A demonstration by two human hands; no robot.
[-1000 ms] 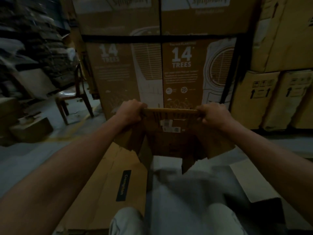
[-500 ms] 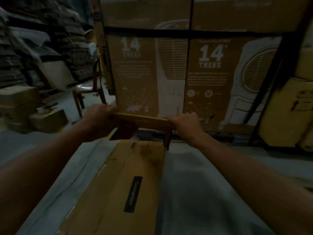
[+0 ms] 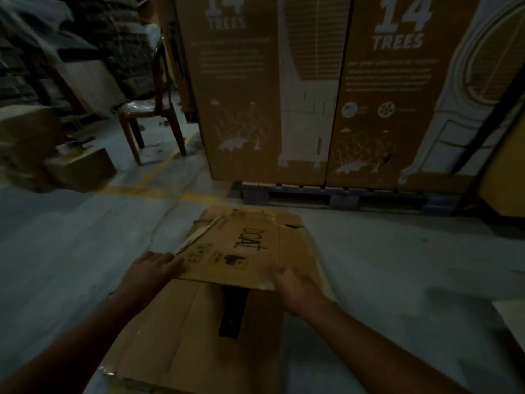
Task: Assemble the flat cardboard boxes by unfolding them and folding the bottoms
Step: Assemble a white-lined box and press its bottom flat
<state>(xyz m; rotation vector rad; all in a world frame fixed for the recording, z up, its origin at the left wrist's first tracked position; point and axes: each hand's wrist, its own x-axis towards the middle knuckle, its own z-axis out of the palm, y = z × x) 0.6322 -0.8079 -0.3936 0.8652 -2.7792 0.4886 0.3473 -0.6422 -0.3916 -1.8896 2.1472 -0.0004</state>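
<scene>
Both hands are working the flat box (image 3: 244,251) lying on the floor (image 3: 71,251): left hand (image 3: 153,268) is pressing its near-left edge, right hand (image 3: 295,285) is pinching the near-right corner. It's resting across a second flat box (image 3: 199,336). Risk: a worn flap may be tearing, or the lower sheet sliding underneath. Ahead, tall printed cartons (image 3: 326,95) on a pallet (image 3: 341,194) are crowding the space; a chair (image 3: 153,115) is standing off left.
</scene>
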